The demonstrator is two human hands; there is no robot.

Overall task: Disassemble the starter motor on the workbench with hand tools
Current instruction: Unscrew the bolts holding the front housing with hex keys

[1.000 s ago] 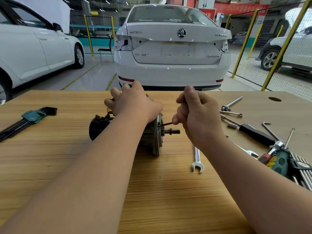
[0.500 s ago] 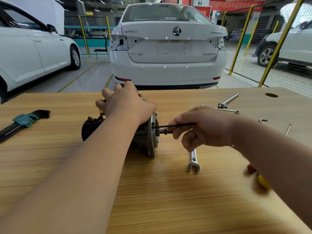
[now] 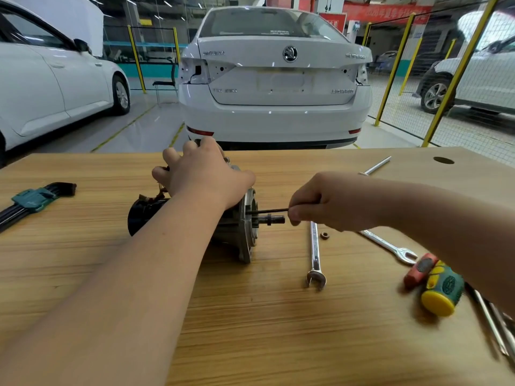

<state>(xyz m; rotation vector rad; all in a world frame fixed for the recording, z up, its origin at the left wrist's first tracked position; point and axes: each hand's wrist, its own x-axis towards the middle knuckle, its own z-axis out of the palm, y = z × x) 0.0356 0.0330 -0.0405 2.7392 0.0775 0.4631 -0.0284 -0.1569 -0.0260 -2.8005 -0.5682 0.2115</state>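
The starter motor (image 3: 245, 232) lies on its side in the middle of the wooden workbench (image 3: 250, 330), its black end pointing left and its silver flange and short shaft pointing right. My left hand (image 3: 200, 171) presses down on top of the motor body and grips it. My right hand (image 3: 323, 207) is closed on a thin black hex key (image 3: 267, 210), which runs level into the flange just above the shaft. Most of the motor's housing is hidden under my left hand and forearm.
A combination wrench (image 3: 315, 257) and a small nut (image 3: 323, 235) lie right of the motor. Another wrench (image 3: 390, 246), screwdrivers with a yellow-green handle (image 3: 443, 288) and a socket bar (image 3: 376, 165) lie further right. A hex key set (image 3: 30, 200) sits at far left. White cars stand beyond the bench.
My right hand turned from an upright fist to a level grip and drew back to the right, so more of the black hex key shows. My left hand stayed on the motor.
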